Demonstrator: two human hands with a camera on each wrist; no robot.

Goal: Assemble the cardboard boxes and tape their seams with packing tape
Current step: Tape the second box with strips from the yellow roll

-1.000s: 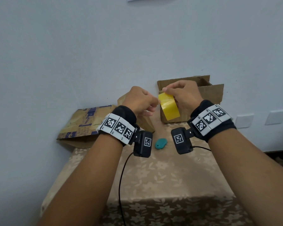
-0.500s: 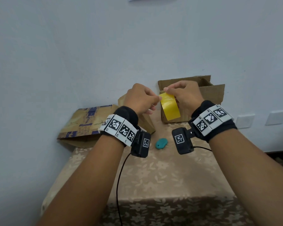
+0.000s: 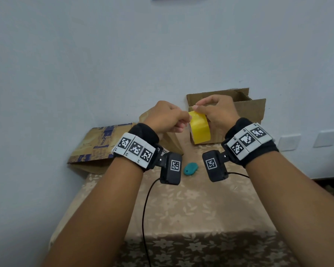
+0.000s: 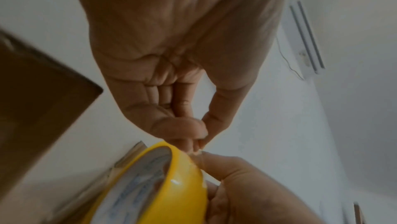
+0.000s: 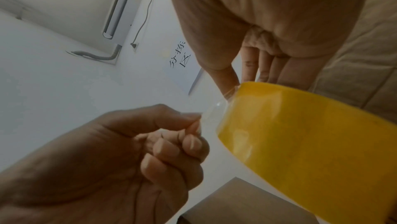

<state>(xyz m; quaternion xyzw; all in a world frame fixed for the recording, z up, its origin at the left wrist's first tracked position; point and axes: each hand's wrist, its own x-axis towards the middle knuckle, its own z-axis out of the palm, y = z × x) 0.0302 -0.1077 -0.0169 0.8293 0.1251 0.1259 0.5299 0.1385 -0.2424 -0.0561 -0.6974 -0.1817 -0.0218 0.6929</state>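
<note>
I have both hands raised above the tabletop [image 3: 191, 209], close together in front of the wall. My right hand [image 3: 216, 112] holds the yellow tape roll [image 3: 200, 128] upright, its fingers [image 5: 250, 64] reaching over the top of the roll while the thumb sits at the roll's near edge. My left hand [image 3: 166, 118] sits just beside the roll, its fingers [image 5: 191, 142] curled tight, thumb and forefinger pinching the clear free end of the tape [image 5: 211, 110] where it lifts off the roll's upper edge. Behind my right hand an open cardboard box [image 3: 247, 110] stands against the wall with its flaps up. A flattened cardboard box [image 3: 96, 145] with blue print lies at the tabletop's left rear corner, overhanging the edge. A small teal cutter [image 3: 190, 168] rests on the patterned cloth between my wrists, apart from both boxes.
</note>
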